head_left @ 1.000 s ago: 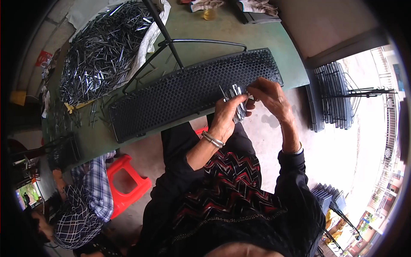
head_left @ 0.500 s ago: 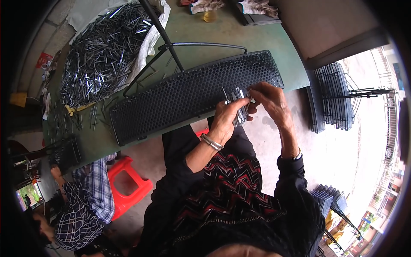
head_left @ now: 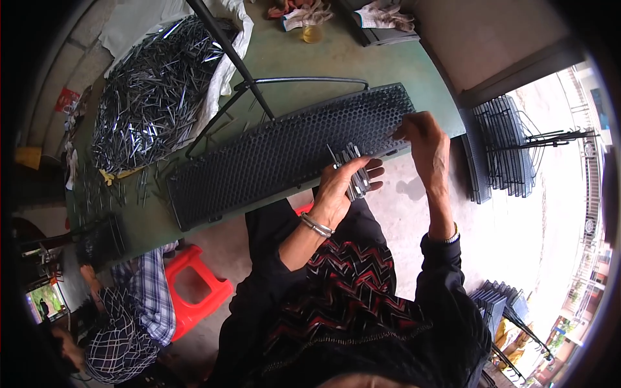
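Honeycomb panel: one, on the green table before you.
Metal strips: one bundle (too jumbled to count), by the panel's near edge.
Left hand: your thumb clamps the bundle; fingers half spread.
Right hand: fingers bent, near the panel's right end; whether pinching anything, I cannot tell.

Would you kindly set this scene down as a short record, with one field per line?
Panel: black, honeycomb-patterned, along the near edge of the green table
Left hand: holds a bundle of thin metal strips
Right hand: near the panel's right end; whether it holds anything is unclear
Strip pile: heaped in white sheeting, table's left side
Far side: glass with yellow liquid; pale gloves
Floor: red stool
Nearby: co-worker, lower left
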A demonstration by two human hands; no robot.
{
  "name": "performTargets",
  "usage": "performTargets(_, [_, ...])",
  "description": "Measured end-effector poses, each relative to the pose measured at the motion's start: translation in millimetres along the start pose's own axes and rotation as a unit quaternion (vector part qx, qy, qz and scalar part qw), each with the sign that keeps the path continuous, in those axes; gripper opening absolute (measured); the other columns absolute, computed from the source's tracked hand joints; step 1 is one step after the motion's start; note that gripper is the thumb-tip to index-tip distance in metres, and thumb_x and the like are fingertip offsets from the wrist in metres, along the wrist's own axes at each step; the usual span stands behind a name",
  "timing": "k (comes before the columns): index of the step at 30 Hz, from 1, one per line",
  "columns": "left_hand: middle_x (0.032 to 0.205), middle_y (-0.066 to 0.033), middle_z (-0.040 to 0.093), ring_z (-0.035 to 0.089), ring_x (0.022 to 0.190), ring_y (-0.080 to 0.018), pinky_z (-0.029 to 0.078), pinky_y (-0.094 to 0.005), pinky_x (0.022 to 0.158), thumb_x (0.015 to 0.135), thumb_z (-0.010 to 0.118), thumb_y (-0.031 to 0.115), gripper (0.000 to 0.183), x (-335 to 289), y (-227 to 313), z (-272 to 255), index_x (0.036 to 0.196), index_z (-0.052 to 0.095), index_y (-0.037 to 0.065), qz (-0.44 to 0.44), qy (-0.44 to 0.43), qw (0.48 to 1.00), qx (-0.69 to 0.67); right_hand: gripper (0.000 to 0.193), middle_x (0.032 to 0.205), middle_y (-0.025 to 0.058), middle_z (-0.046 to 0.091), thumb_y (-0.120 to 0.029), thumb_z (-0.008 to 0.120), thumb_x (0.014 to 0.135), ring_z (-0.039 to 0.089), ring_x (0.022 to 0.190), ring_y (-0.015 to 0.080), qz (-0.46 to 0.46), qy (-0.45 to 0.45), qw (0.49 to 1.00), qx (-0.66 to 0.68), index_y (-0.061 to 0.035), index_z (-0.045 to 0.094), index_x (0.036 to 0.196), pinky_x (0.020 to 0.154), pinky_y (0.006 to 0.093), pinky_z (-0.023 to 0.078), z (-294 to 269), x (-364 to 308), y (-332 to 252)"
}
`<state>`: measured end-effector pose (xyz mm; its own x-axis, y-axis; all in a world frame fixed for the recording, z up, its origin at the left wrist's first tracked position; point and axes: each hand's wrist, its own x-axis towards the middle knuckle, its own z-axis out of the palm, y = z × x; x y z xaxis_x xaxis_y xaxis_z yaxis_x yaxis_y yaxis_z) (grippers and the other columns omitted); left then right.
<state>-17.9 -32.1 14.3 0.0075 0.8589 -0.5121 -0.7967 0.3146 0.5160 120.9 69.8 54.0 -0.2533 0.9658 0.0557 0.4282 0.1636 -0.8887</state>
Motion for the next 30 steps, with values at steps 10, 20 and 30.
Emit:
performTargets(10, [0.102, -0.0187, 0.064, 0.064, 0.098, -0.0311, 0.054, -0.0482, 0.086, 0.09, 0.058, 0.015, 0.022, 2, -16, -1, 0.105, 0.058, -0.001, -0.053, -0.041, 0.994, -0.086, 0.006, 0.077, 0.009, 0.068, -0.006, 0.056, 0.089, 0.067, 0.069, 0.0199, -0.187, 0.185, 0.957, -0.12, -0.003, 0.059, 0.093, 0.063, 0.0296, 0.05, 29, 42, 43])
performTargets(20, [0.09, -0.0123, 0.067, 0.064, 0.073, -0.017, 0.053, -0.0308, 0.06, 0.087, 0.063, 0.019, 0.022, 3, -14, -5, 0.103, 0.059, 0.006, -0.057, -0.011, 0.998, -0.007, 0.005, 0.074, 0.0126, 0.065, -0.006, 0.057, 0.088, 0.065, 0.067, 0.0232, -0.184, 0.175, 0.958, -0.135, -0.0023, 0.058, 0.091, 0.061, 0.032, 0.049, 29, 41, 37])
performTargets(30, [0.092, -0.0126, 0.067, 0.066, 0.079, -0.0195, 0.053, -0.0295, 0.062, 0.086, 0.063, 0.02, 0.024, -2, -5, 0, 0.104, 0.058, 0.005, -0.052, 0.002, 0.999, 0.006, 0.004, 0.076, 0.0137, 0.062, -0.006, 0.059, 0.084, 0.061, 0.069, 0.032, -0.168, 0.126, 0.959, -0.19, -0.0041, 0.06, 0.087, 0.063, 0.0376, 0.048, 36, 48, 39])
